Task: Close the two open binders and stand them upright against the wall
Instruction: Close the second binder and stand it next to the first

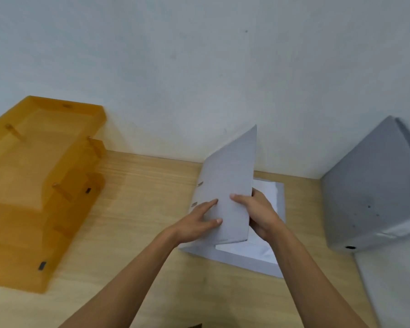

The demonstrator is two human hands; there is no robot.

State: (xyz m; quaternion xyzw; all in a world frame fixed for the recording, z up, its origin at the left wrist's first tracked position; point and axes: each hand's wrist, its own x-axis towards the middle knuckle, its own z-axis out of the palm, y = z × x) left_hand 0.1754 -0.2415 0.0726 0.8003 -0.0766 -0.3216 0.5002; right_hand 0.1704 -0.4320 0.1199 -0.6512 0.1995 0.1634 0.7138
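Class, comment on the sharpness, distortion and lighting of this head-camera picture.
Head view: the orange tray stack at left is smeared by blur; the wide angle slants the grey binder at right; soft, even light, no glare; the hands on the middle binder's cover are sharper.

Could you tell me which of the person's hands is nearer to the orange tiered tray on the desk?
Left. The left hand presses on the raised binder cover, on the side facing the orange tray. The right hand grips the cover's far edge, farther from the tray.
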